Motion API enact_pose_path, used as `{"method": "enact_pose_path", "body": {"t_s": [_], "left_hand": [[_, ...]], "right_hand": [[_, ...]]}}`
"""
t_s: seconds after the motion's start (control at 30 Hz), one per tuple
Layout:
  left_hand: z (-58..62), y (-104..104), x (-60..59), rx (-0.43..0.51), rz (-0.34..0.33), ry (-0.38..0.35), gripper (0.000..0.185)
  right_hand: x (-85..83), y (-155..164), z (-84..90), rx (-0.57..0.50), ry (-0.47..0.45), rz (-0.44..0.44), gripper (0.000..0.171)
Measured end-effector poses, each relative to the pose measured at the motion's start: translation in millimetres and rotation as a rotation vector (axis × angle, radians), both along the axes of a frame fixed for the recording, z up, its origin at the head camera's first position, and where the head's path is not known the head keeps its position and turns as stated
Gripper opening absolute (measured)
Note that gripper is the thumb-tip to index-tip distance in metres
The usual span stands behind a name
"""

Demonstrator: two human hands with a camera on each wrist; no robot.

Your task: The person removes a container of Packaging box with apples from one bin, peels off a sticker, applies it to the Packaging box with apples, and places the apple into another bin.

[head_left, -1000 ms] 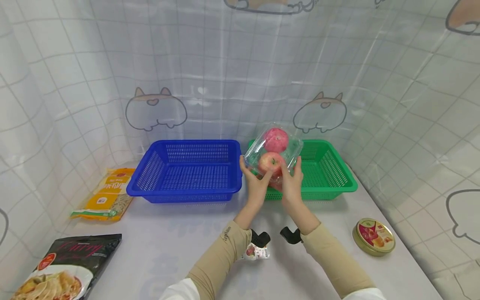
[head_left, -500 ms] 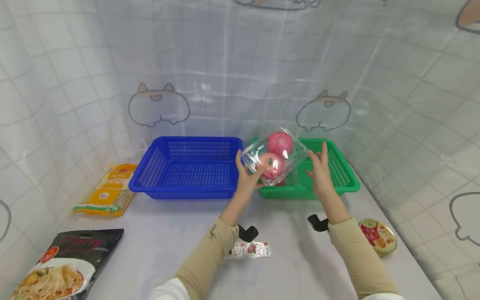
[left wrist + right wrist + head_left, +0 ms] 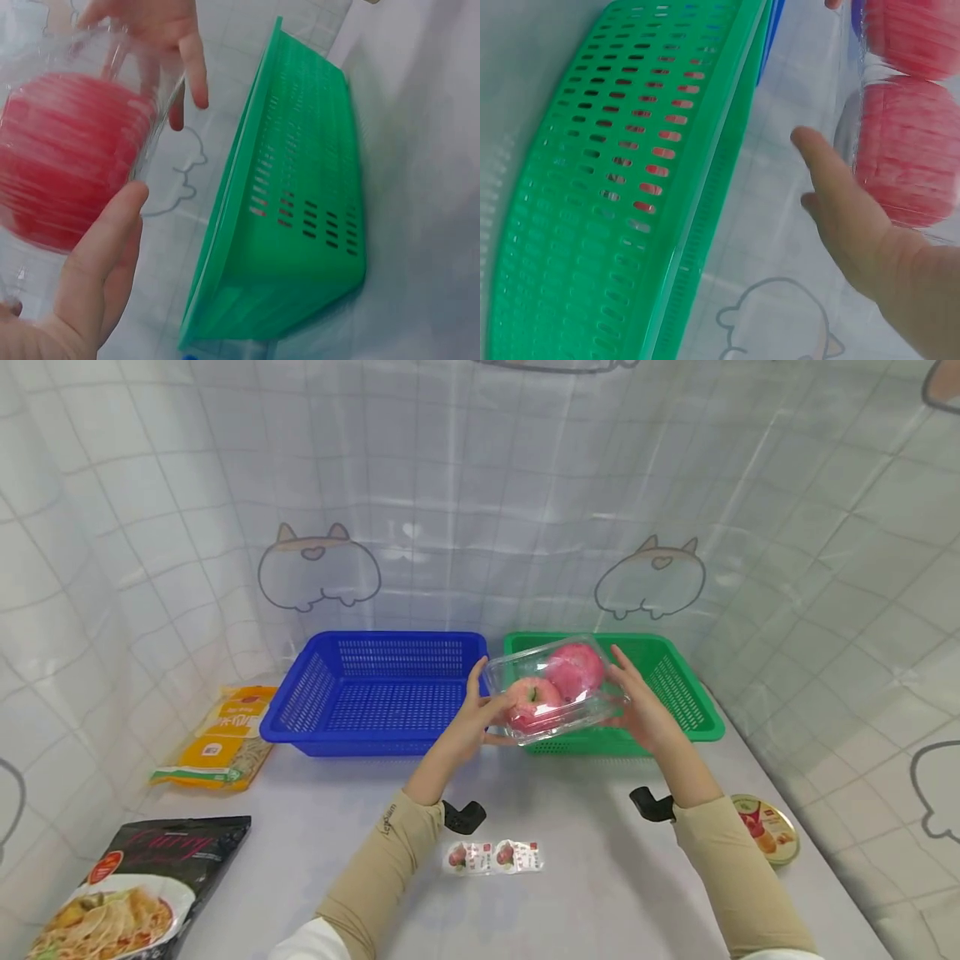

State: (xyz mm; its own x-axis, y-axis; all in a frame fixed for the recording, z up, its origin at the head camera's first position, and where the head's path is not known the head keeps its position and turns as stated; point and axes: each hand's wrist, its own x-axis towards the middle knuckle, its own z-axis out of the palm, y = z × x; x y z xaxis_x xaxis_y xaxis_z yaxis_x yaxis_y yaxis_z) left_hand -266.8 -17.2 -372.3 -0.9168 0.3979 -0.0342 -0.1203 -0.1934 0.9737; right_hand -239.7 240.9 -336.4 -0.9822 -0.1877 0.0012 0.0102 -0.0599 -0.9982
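Plastic apple pack (image 3: 557, 692) in left hand's (image 3: 472, 718) pinch, relaxed right hand (image 3: 648, 712) perhaps against it.

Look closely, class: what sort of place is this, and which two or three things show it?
Probably a staged tabletop work area: a printed curtain hangs behind and at both sides of a white table, which bears a blue basket and a green basket side by side.

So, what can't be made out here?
Head: floor of the green basket, partly behind the apple pack.
Head: left edge of the tin, behind the right sleeve.
Head: bottom of the curry pouch, cut off by the edge.
Head: fine print on the small strip, too small.
Right wrist: what's red behind the basket's slotted wall.
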Motion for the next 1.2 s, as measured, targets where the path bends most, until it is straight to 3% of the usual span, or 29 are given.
{"method": "enact_pose_path", "body": {"t_s": [0.2, 0.43, 0.73, 0.93, 1.2], "left_hand": [[2.0, -12.7, 0.6, -0.038, -0.061, 0.004, 0.08], [25.2, -26.4, 20.3, -0.154, -0.116, 0.041, 0.079], [-1.4, -34.8, 7.1, -0.195, -0.067, 0.048, 0.077], [-5.1, -39.4, 13.1, -0.225, -0.002, 0.102, 0.075], [-7.9, -46.2, 26.8, -0.269, 0.023, 0.141, 0.073]], "right_hand": [[7.6, -1.0, -0.2, -0.004, -0.02, 0.09, 0.063], [21.0, -5.1, -4.0, 0.001, -0.04, 0.077, 0.065], [33.3, -16.0, -13.1, -0.015, -0.032, 0.029, 0.067], [40.1, -24.2, -21.3, -0.02, -0.044, 0.008, 0.069], [53.0, -30.7, -30.1, -0.049, -0.062, 0.016, 0.07]]}}
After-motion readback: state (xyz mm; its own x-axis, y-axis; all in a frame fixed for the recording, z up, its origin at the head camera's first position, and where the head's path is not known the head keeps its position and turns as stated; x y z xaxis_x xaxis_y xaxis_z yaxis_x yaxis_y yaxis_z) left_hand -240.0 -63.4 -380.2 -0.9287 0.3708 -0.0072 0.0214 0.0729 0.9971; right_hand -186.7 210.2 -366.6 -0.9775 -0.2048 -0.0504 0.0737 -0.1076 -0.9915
